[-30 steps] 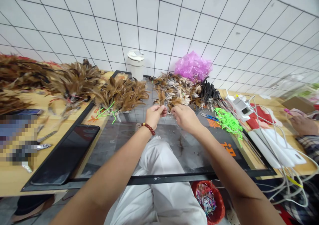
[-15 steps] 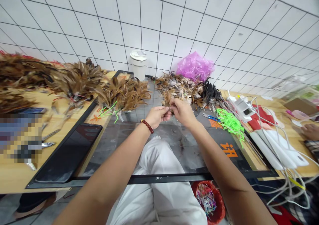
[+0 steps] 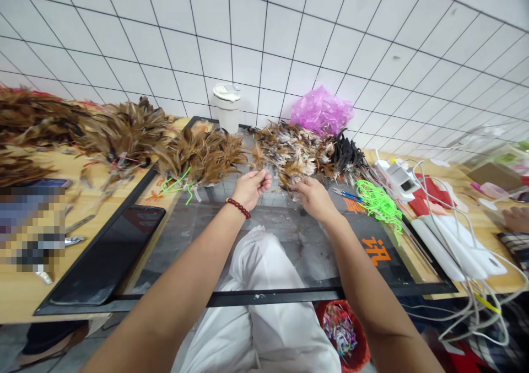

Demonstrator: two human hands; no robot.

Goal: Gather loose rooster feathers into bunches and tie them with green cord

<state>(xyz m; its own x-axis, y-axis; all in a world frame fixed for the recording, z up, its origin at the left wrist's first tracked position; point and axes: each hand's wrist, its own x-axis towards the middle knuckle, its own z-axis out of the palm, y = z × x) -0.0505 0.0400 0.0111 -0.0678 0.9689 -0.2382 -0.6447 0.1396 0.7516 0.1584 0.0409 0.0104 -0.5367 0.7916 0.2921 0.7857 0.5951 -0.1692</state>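
Observation:
My left hand [image 3: 251, 187], with a red bead bracelet on its wrist, is curled around a small bunch of brown feathers [image 3: 259, 161] that sticks up above its fingers. My right hand [image 3: 313, 195] reaches into the loose pile of mixed brown and white feathers [image 3: 295, 151], fingers pinched among them; what it grips is hidden. Both hands hover over the glass tabletop [image 3: 289, 241]. A tied bundle of brown feathers [image 3: 202, 155] lies just left of my left hand.
A white lidded cup [image 3: 226, 107] and a pink plastic bag [image 3: 321, 110] stand by the tiled wall. Green ties [image 3: 378, 202], blue-handled scissors [image 3: 346, 193], white chargers and cables lie right. More feather bundles [image 3: 119, 133] and pliers lie left. Another person's hand [image 3: 514, 217] shows far right. A red bin [image 3: 345, 334] sits below.
My hands were together at the feather bunch half a second ago. They have parted: the left keeps the bunch, the right has moved right and down into the loose pile.

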